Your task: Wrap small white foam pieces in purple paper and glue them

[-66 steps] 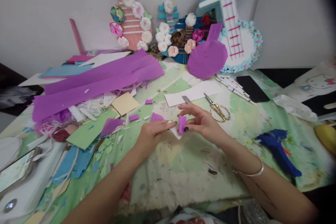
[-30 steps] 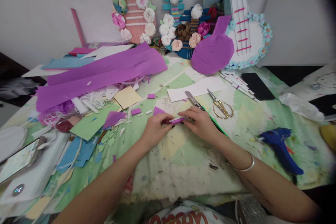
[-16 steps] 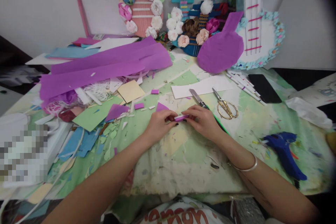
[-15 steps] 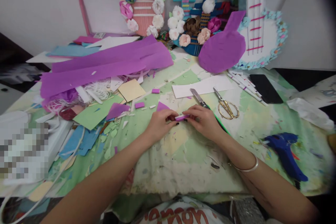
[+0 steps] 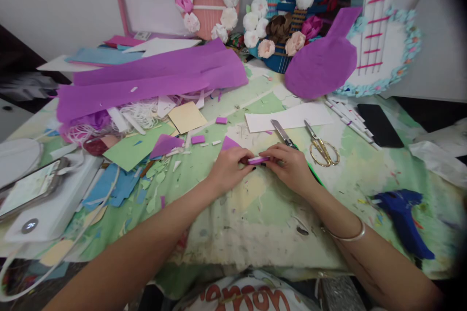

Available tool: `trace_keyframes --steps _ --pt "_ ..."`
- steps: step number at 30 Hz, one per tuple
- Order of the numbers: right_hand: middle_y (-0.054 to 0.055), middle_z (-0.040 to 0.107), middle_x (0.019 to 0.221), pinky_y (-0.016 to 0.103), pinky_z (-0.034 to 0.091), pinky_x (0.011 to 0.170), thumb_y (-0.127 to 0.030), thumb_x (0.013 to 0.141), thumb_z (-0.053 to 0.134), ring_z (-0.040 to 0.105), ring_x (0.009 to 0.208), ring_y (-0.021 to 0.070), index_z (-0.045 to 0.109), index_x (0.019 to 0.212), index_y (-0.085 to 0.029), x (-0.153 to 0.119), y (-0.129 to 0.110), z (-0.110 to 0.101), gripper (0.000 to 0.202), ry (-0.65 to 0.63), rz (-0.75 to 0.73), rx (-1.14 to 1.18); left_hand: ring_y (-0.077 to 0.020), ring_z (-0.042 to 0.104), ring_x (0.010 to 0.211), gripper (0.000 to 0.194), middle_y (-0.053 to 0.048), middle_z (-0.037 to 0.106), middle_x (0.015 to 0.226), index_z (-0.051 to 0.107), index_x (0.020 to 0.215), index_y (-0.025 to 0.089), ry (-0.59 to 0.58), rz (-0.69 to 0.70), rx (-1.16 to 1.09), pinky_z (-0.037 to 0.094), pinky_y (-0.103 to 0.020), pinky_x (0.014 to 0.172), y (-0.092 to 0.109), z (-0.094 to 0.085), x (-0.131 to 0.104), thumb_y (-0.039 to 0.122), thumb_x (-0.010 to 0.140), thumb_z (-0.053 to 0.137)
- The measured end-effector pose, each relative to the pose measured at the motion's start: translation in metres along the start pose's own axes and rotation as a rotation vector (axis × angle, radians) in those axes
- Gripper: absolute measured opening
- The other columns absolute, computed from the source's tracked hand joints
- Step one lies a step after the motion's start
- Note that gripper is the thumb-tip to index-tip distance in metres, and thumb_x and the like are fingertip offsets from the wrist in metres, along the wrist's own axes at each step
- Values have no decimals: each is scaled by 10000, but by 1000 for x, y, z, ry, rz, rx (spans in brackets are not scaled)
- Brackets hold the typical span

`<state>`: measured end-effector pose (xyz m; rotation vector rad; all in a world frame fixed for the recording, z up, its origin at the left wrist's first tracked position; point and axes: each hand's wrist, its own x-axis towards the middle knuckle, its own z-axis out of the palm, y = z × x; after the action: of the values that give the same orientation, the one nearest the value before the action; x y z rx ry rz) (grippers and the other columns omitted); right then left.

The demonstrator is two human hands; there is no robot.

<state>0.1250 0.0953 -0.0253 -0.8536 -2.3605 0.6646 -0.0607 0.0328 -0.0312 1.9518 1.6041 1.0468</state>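
Near the middle of the table, my left hand (image 5: pixel 230 167) pinches one end of a small purple-and-white strip (image 5: pixel 259 160). The strip's other end is between the fingers of my right hand (image 5: pixel 288 165), which wears a bangle at the wrist. A purple paper triangle (image 5: pixel 230 143) lies just beyond my left hand. Small purple pieces (image 5: pixel 198 139) sit further left. A utility knife (image 5: pixel 282 132) lies beyond my right hand, its green handle partly under that hand. Gold-handled scissors (image 5: pixel 322 148) rest to the right of it.
Purple paper sheets (image 5: pixel 153 85) and scraps cover the left side, near a phone (image 5: pixel 32 187) on a white box. Decorated guitar shapes and a purple one (image 5: pixel 321 68) stand at the back. A blue glue gun (image 5: pixel 404 218) and black phone (image 5: pixel 380 125) lie right.
The view has shifted, so the table things appear a little further right. Both hands keep their pinch on the strip, which looks slightly turned.
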Motion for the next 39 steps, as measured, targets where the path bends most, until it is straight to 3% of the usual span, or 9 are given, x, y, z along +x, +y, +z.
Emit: trace_keyframes --steps 19,24,39 --pt "57 693 873 256 496 634 -131 805 627 629 699 142 717 928 -195 -1 1 2 165 33 0 4 -128 596 642 88 -8 672 708 675 820 175 40 3 -10 462 -237 608 0 1 -3 141 746 639" --pt "61 705 869 270 499 673 -91 830 535 646 749 155 725 936 -196 1 0 -1 241 -3 13 47 -131 596 640 100 -8 673 706 676 826 178 36 9 17 464 -240 609 -3 3 -3 141 738 647" --pt "54 703 828 248 499 624 -108 839 545 629 656 130 747 909 -206 3 4 2 235 36 20 69 -149 634 684 116 -31 710 768 684 846 178 51 26 29 506 -263 654 -2 1 -4 135 747 644"
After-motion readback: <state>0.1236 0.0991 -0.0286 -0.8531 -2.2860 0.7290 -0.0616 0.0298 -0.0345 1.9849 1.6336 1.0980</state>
